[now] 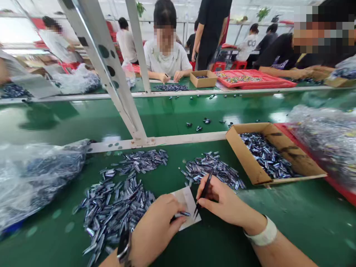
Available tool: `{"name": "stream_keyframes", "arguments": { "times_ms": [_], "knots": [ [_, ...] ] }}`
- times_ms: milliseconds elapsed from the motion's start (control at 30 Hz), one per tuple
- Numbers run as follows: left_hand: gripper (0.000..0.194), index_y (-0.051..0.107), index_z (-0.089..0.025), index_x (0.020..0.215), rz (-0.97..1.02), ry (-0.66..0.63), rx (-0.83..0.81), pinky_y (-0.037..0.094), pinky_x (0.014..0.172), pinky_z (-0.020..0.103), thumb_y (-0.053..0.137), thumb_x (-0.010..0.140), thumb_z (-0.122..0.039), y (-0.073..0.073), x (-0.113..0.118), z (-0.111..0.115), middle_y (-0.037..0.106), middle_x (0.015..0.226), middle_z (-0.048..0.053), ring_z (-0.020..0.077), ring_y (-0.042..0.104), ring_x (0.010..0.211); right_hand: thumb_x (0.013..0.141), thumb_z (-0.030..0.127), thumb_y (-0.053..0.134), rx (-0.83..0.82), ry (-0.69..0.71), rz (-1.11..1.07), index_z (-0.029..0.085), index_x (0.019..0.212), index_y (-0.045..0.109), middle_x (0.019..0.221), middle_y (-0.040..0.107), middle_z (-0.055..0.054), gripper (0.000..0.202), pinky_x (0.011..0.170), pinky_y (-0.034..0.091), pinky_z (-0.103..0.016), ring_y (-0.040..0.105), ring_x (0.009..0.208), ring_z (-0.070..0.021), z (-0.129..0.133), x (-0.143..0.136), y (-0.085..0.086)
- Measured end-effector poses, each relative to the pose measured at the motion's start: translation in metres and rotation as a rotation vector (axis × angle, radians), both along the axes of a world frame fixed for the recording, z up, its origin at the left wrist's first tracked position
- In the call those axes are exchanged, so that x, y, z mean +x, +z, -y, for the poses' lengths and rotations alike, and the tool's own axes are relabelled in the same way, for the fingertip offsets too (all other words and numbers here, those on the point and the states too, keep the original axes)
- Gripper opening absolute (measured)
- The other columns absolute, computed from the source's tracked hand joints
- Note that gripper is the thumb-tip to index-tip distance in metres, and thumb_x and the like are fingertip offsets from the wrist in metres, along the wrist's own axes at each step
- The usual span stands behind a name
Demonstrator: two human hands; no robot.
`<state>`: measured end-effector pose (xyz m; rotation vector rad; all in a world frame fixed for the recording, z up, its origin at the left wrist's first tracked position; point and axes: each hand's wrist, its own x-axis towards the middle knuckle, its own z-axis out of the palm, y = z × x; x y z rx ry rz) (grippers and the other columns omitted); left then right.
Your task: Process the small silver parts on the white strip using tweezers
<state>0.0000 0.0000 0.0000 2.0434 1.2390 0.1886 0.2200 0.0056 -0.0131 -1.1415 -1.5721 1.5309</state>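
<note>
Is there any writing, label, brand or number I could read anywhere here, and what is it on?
No text can be read.
White card under the hands: no writing shows.
Cardboard box of small metal parts: no label in view.
Small box across the belt: no mark shows.
Print on a black shirt at upper right: too blurred to read.
Wristband on the right wrist: plain.

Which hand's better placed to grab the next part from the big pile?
Left, probably. The left hand sits beside the big pile and pinches only a small part; the right hand holds tweezers.
</note>
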Motion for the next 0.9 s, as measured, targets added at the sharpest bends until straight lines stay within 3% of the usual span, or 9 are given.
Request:
{"name": "stream_keyframes", "arguments": {
  "times_ms": [333, 633, 900],
  "knots": [
    [0.017, 0.067, -0.019, 0.081, 0.013, 0.033, 0.068, 0.05, 0.084, 0.034, 0.059, 0.081, -0.004, 0.0022, 0.001, 0.0008, 0.065, 0.09, 0.003, 0.0205, 0.06, 0.09, 0.085, 0.012, 0.061, -0.002, -0.007, 0.031, 0.022, 0.091, 0.049, 0.088, 0.058, 0.001, 0.018, 0.07, 0.052, -0.035, 0.06, 0.076, -0.0171, -0.0037, 0.0023, -0.0012],
    [0.018, 0.065, -0.019, 0.074, 0.037, 0.065, 0.075, 0.049, 0.081, 0.034, 0.057, 0.079, -0.004, 0.0017, 0.0031, 0.0022, 0.063, 0.085, 0.002, 0.0202, 0.06, 0.087, 0.085, 0.011, 0.063, -0.02, -0.004, 0.019, 0.023, 0.091, 0.048, 0.086, 0.062, 0.001, 0.02, 0.071, 0.053, -0.033, 0.063, 0.076, -0.0162, -0.004, 0.0001, -0.0017],
    [0.018, 0.063, -0.019, 0.071, 0.033, 0.078, 0.059, 0.048, 0.08, 0.033, 0.056, 0.077, -0.003, 0.0027, 0.0048, 0.0016, 0.062, 0.083, 0.002, 0.02, 0.059, 0.087, 0.088, 0.018, 0.061, -0.03, -0.111, -0.036, 0.024, 0.092, 0.044, 0.08, 0.056, 0.004, 0.018, 0.069, 0.054, -0.032, 0.065, 0.07, -0.0145, -0.005, 0.0001, -0.0046]
  ]
}}
